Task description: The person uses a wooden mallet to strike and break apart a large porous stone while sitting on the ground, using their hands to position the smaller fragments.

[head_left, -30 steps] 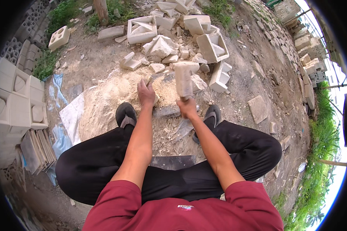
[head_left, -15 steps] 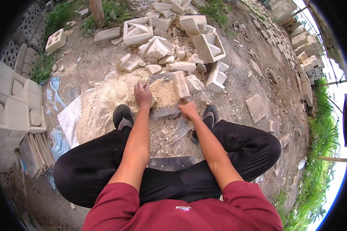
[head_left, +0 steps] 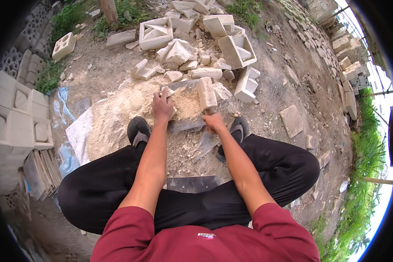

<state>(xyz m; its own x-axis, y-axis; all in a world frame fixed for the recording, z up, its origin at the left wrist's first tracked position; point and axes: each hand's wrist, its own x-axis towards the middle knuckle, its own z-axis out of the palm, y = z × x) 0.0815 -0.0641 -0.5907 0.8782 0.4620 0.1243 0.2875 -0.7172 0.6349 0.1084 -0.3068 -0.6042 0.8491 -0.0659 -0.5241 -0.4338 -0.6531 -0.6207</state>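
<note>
My right hand is closed around the handle of a mallet with a thick, pale, dusty block head. The mallet head points away from me, over the right side of a dark slab. My left hand is at the slab's left side, fingers bent around a pale stone chunk that is mostly hidden by the hand. Between the hands, crushed tan grit covers the slab. A heap of pale crushed powder spreads to the left of my left hand.
Broken pale blocks pile up beyond the slab. Moulded blocks and thin stacked panels stand at the left. A flat stone lies to the right. My sandalled feet flank the work spot, and a dark board lies nearer me.
The mallet head has tilted and risen slightly, and my right hand has shifted a little. My left hand's fingers have moved a bit over the chunk.
</note>
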